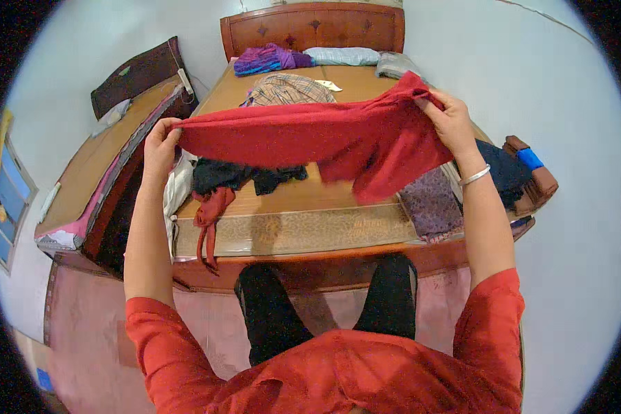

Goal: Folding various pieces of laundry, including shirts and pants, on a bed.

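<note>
- Above the near half of the bed (290, 234), a red garment (276, 131) stretches sideways between both hands, off the mattress; whether its long part is a sleeve or a leg, I cannot tell.
- Left hand (161, 145): thumb and fingers pressed together, pinching the narrow end.
- Right hand (451, 124): closed, thumb on the near side, gripping the wider end, which hangs in loose folds.
- Holding opposite ends apart probably keeps the top line taut and the cloth from bunching.
- Toward the bed's near left corner, black clothes (217, 176) and a rust-red cloth (214, 207) lie loose, the latter drooping over the edge.
- Near the right corner, a patterned purple cloth (430, 207) lies flat, seemingly folded for neatness.
</note>
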Tool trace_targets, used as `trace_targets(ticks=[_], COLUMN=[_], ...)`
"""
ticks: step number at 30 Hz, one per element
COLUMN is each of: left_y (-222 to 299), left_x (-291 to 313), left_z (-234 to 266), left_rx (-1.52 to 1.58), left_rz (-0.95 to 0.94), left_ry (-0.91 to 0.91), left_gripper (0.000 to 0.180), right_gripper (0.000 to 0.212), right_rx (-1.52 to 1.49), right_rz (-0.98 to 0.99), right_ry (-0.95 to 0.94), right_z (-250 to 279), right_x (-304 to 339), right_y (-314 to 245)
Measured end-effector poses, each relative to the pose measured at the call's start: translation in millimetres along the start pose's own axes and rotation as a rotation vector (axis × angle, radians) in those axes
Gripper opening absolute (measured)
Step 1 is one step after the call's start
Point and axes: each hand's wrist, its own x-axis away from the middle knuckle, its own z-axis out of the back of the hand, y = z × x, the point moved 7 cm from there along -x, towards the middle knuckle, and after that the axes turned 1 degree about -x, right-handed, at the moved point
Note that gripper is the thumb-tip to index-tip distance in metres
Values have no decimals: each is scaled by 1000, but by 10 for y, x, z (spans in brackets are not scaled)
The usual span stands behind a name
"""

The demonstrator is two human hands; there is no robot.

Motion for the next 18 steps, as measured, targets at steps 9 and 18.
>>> trace_targets(ticks=[9,18], left_y=[-953,-1852], left_x=[1289,2190], left_z=[-474,-683], left_rx=[-575,-484], left_rz=[-202,309], left_ry=[-186,-570], left_gripper=[17,19], right_gripper=[31,30], right_rx=[434,244], right_rz=[134,-92], right_ry=[-459,-884], right_z=[-1088,-1638], right_x=[1588,2598], right_y=[512,988])
